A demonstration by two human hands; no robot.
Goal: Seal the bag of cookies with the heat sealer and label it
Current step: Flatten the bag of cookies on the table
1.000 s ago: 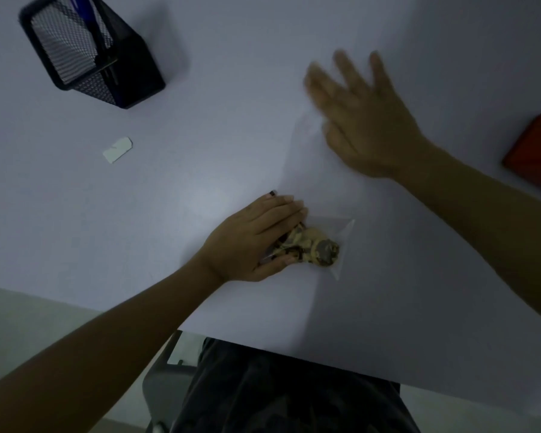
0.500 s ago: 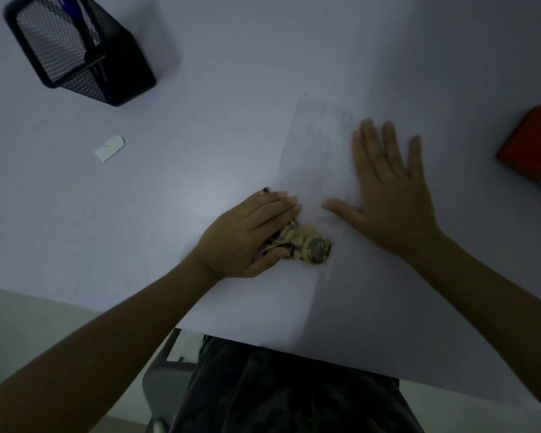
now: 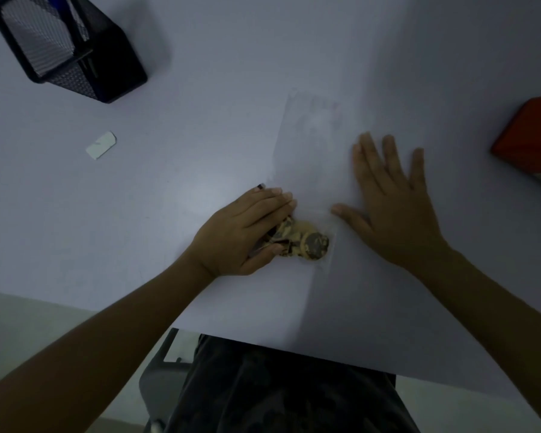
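The left hand [image 3: 244, 232] grips the cookies [image 3: 300, 242] through the thin, limp bag [image 3: 306, 145] (brittle contents); the right hand [image 3: 394, 207] presses flat beside them. Best taken by its empty top.

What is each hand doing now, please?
Left hand: fingers and thumb curled round the cookies in the bag.
Right hand: open, fingers straight, flat on the bag.
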